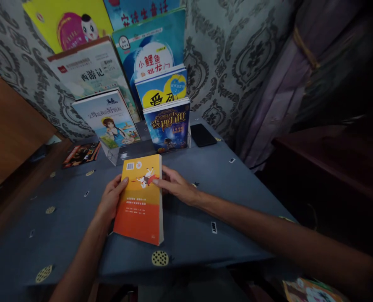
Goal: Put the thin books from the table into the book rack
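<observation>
The left hand (111,196) and right hand (180,187) hold a yellow-orange book (139,205) by its sides; other books (168,128) stand beyond.

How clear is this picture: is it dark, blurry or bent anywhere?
Head view throughout: dim overall, nearly black to the right of the purple curtain; the yellow-and-orange book looks bright, but its small print is too tiny to read; the right forearm is darkest near the lower-right corner; the edges look stretched, as through a wide lens.

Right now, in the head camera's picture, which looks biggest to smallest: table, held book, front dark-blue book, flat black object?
1. table
2. held book
3. front dark-blue book
4. flat black object

The held book looks nearer, so its true size is unsure.
</observation>
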Tool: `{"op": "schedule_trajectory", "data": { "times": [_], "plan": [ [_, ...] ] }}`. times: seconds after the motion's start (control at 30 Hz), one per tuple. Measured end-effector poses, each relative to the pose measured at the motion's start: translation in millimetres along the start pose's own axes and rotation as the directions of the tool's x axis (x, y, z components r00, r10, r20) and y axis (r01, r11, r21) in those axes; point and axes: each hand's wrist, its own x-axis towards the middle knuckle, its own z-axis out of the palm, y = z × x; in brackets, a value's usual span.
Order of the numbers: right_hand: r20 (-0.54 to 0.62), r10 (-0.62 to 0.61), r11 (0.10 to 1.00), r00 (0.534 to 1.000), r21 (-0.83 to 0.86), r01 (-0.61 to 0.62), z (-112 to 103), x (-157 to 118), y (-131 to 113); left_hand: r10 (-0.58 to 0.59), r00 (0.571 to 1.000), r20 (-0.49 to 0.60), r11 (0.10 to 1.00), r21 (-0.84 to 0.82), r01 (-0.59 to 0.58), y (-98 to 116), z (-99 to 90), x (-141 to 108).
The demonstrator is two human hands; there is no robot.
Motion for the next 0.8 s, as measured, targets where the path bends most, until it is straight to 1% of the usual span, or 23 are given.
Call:
{"op": "schedule_trajectory", "data": {
  "times": [0.03, 0.07, 0.1, 0.13, 0.17, 0.2, 0.23, 0.27, 0.3, 0.33, 0.37, 0.4, 0.47, 0.5, 0.57, 0.67, 0.73, 0.8],
  "plan": [
    [-0.024, -0.006, 1.000, 1.000, 0.004, 0.006, 0.7, 0.1, 0.7, 0.061, 0.998, -0.019, 0.993, 0.098, -0.059, -0.4, 0.8, 1.0],
    [-0.050, -0.005, 1.000, 0.999, 0.014, 0.006, 1.2, 0.2, 2.2, 0.146, 0.988, -0.042, 0.966, 0.222, -0.133, -1.1, 1.3, 0.8],
    [-0.077, 0.004, 1.000, 0.997, 0.025, -0.002, 1.3, 0.1, 4.2, 0.247, 0.968, -0.048, 0.908, 0.359, -0.213, -2.0, 1.5, -1.0],
    [-0.105, 0.017, 0.999, 0.994, 0.039, -0.013, 0.9, 0.0, 6.4, 0.347, 0.938, -0.022, 0.821, 0.491, -0.292, -2.9, 1.2, -4.7],
    [-0.131, 0.034, 0.998, 0.991, 0.056, -0.027, 0.2, -0.1, 8.5, 0.423, 0.905, 0.047, 0.715, 0.596, -0.365, -4.0, 0.4, -10.3],
    [-0.154, 0.051, 0.997, 0.987, 0.072, -0.040, -0.8, -0.2, 10.4, 0.457, 0.875, 0.161, 0.608, 0.661, -0.440, -5.3, -1.0, -17.5],
    [-0.172, 0.064, 0.995, 0.983, 0.087, -0.050, -2.1, -0.3, 11.8, 0.451, 0.839, 0.305, 0.509, 0.684, -0.522, -6.8, -3.1, -26.1],
    [-0.188, 0.072, 0.994, 0.979, 0.098, -0.054, -3.4, -0.4, 12.7, 0.416, 0.791, 0.450, 0.424, 0.673, -0.606, -8.8, -5.9, -35.3],
    [-0.204, 0.077, 0.993, 0.976, 0.107, -0.056, -4.6, -0.4, 13.1, 0.364, 0.737, 0.570, 0.348, 0.650, -0.675, -11.2, -9.5, -44.5],
    [-0.217, 0.080, 0.992, 0.973, 0.114, -0.056, -5.6, -0.4, 13.1, 0.320, 0.691, 0.649, 0.276, 0.633, -0.723, -14.2, -13.6, -53.1],
    [-0.228, 0.082, 0.991, 0.970, 0.120, -0.056, -6.2, -0.5, 12.8, 0.296, 0.664, 0.687, 0.198, 0.635, -0.746, -17.6, -18.0, -60.5],
    [-0.237, 0.087, 0.990, 0.968, 0.127, -0.058, -6.4, -0.6, 12.3, 0.295, 0.661, 0.690, 0.117, 0.661, -0.741, -21.4, -22.5, -66.4],
    [-0.244, 0.100, 0.987, 0.965, 0.147, -0.065, -5.5, -0.9, 11.0, 0.338, 0.688, 0.642, -0.022, 0.737, -0.676, -28.9, -30.4, -73.3],
    [-0.242, 0.106, 0.985, 0.964, 0.156, -0.069, -4.6, -1.1, 10.3, 0.369, 0.695, 0.616, -0.066, 0.764, -0.642, -32.1, -33.5, -74.5],
    [-0.250, 0.113, 0.984, 0.962, 0.160, -0.074, -3.3, -1.8, 9.3, 0.421, 0.684, 0.596, -0.102, 0.780, -0.617, -35.8, -37.7, -74.0],
    [-0.332, 0.118, 0.988, 0.936, 0.136, -0.076, -6.2, -3.8, 7.5, 0.462, 0.635, 0.620, -0.110, 0.750, -0.652, -31.3, -40.7, -70.4],
    [-0.392, 0.116, 0.991, 0.913, 0.102, -0.083, -12.3, -6.4, 5.3, 0.473, 0.599, 0.646, -0.102, 0.716, -0.691, -21.7, -41.9, -68.3],
    [-0.413, 0.113, 0.993, 0.904, 0.064, -0.095, -19.8, -10.0, 2.1, 0.501, 0.558, 0.662, -0.072, 0.674, -0.736, -8.9, -42.5, -66.7]
  ]
}}
